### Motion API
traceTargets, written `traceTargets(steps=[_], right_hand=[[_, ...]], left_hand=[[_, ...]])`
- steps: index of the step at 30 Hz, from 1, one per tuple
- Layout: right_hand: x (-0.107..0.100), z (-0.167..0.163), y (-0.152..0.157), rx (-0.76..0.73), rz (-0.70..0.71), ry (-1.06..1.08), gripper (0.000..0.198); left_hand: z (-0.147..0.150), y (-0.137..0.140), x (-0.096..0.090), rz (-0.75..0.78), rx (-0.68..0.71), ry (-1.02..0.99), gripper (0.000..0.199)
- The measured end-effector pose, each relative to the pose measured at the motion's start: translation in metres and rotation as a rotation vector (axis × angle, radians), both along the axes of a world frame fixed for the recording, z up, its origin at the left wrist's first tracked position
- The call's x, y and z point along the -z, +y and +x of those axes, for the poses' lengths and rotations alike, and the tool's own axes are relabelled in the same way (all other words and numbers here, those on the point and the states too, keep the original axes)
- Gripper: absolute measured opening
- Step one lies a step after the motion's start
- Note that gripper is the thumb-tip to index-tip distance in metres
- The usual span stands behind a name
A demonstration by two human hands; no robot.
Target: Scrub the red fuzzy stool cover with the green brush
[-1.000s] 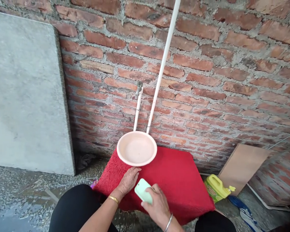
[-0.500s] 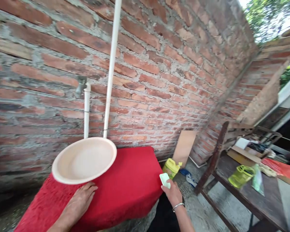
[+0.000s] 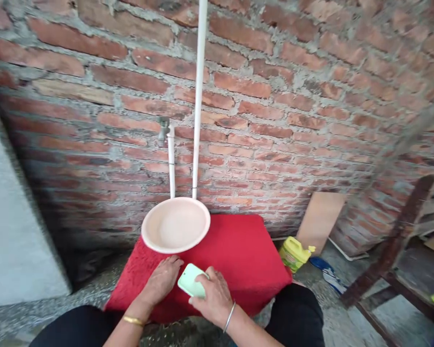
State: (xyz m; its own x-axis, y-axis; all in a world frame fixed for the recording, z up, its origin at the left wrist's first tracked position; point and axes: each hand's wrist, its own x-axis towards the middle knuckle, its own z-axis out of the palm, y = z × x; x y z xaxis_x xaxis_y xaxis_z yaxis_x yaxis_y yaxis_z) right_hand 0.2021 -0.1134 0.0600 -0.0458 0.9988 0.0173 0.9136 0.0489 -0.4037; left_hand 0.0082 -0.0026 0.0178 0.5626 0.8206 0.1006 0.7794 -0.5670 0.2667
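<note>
My right hand (image 3: 215, 296) is closed around a small pale-green rounded rectangular case (image 3: 191, 280) with a dark dot near one corner; its exact kind is not clear. Thumb and fingers grip its right end, over the red cloth (image 3: 235, 246). Just left of it, my left hand (image 3: 162, 279) lies on the cloth with its fingers stretched out and nothing in them. Its fingertips are close to the front rim of a pale pink plastic basin (image 3: 177, 225). The basin's inside shows no objects.
A tap (image 3: 164, 130) and white pipes (image 3: 198, 96) run along the brick wall behind the basin. To the right on the floor are a yellow jug (image 3: 294, 254), a leaning board (image 3: 321, 219) and blue slippers (image 3: 329, 275). A dark wooden chair (image 3: 394, 246) stands further right.
My right hand has brought the green case from the cloth's right edge to the middle, beside my left hand. My view has turned left. The left hand stays on the cloth near the basin.
</note>
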Motion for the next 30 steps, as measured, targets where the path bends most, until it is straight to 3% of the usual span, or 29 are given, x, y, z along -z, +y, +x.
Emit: traceTargets(steps=[2, 5, 8, 13, 15, 17, 19, 21, 23, 27, 30], right_hand=[[0.001, -0.008, 0.004, -0.045, -0.011, -0.02, 0.042], [0.0, 0.017, 0.008, 0.042, -0.004, -0.077, 0.035], [0.001, 0.081, 0.005, 0.23, 0.005, -0.12, 0.032], [0.007, 0.216, -0.027, 0.648, -0.044, -0.125, 0.043], [0.007, 0.256, -0.041, 0.719, 0.001, -0.165, 0.041], [0.007, 0.274, -0.048, 0.691, 0.045, -0.192, 0.033], [0.006, 0.266, -0.043, 0.654, 0.077, -0.19, 0.031], [0.005, 0.232, -0.028, 0.627, 0.082, -0.148, 0.036], [0.003, 0.177, -0.01, 0.527, 0.054, -0.076, 0.038], [-0.003, 0.054, 0.019, 0.152, 0.043, -0.024, 0.029], [-0.006, -0.007, 0.028, -0.02, 0.032, -0.061, 0.031]], left_hand=[[-0.002, -0.004, -0.01, -0.033, -0.021, 0.048, 0.037], [-0.004, -0.006, -0.016, -0.048, -0.045, 0.069, 0.039], [-0.002, -0.006, -0.017, -0.068, -0.062, 0.073, 0.037], [0.003, -0.006, -0.022, -0.092, -0.095, 0.079, 0.036], [0.003, -0.006, -0.026, -0.094, -0.099, 0.081, 0.036], [0.003, -0.006, -0.028, -0.095, -0.094, 0.083, 0.036], [0.003, -0.005, -0.028, -0.093, -0.09, 0.088, 0.036], [0.003, -0.005, -0.028, -0.091, -0.092, 0.094, 0.035], [0.002, -0.005, -0.028, -0.091, -0.099, 0.101, 0.035], [-0.002, -0.006, -0.029, -0.094, -0.114, 0.107, 0.036], [-0.007, -0.005, -0.031, -0.094, -0.129, 0.11, 0.036]])
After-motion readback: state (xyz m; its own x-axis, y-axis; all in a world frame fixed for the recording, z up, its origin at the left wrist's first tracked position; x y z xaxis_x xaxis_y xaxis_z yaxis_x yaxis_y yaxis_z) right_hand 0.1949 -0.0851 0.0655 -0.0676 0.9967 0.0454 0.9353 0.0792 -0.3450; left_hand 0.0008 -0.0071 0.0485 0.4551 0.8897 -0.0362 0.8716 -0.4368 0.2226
